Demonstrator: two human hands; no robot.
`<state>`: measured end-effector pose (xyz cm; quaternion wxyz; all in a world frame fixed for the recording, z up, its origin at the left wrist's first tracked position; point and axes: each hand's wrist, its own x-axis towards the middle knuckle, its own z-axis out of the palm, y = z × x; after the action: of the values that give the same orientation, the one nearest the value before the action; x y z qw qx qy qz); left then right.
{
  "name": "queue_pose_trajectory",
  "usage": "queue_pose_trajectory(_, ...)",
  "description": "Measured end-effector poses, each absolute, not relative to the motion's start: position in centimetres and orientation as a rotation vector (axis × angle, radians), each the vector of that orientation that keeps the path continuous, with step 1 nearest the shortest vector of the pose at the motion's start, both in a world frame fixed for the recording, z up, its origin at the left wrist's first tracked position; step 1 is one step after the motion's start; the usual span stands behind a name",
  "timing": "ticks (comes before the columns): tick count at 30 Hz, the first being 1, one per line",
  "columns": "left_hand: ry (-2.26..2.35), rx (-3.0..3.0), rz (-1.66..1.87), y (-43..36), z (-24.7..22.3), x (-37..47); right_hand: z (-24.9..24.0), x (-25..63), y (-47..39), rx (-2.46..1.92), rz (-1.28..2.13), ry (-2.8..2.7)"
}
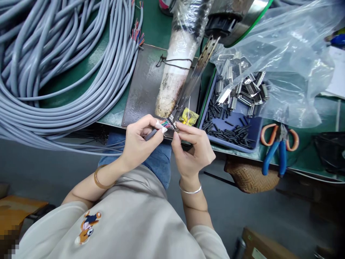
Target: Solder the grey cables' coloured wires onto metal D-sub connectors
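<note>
My left hand (141,140) is closed on the end of a grey cable (150,134), with white wrappings on its thumb and a fingertip. Thin coloured wires (166,123) fan out of the cable toward a metal multi-pin connector (173,124). Thumb and fingers of my right hand (192,145) pinch that connector at its right end. Just above it is the lower end of a long metal tool (198,68), which looks like a soldering iron. Whether the wires touch the pins is too small to tell. A crumpled yellow piece (188,117) lies just beyond my right fingers.
Coiled grey cables (88,97) fill the left. A white wrapped tube (175,72) stands over a dark plate (142,82). At right, a blue tray (250,144) holds black sleeves (226,133) and loose connectors (250,90), beside a plastic bag (293,79), orange-handled scissors (269,135) and blue-handled pliers (282,154).
</note>
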<state>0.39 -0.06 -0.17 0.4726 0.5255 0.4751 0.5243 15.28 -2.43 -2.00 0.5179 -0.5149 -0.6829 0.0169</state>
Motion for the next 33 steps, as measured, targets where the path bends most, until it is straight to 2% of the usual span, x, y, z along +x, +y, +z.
queue_pose_trajectory(7,1.155,1.353,1.353,0.2,0.0,0.5,-1.3,15.2,-2.1,-1.23,0.024,-1.633)
queue_pose_trajectory(15,1.183,1.371,1.229,-0.3,-0.3,-0.1,-1.8,15.4,-2.7,-1.213,0.014,-1.692)
queue_pose_trajectory(25,1.098,1.79,1.356,-0.1,-0.5,-0.5,-1.2,15.4,-2.0,-1.231,0.088,-1.659)
queue_pose_trajectory(33,1.147,1.757,1.346,0.2,-0.1,-0.4,-0.8,15.2,-1.5,-1.231,0.065,-1.648)
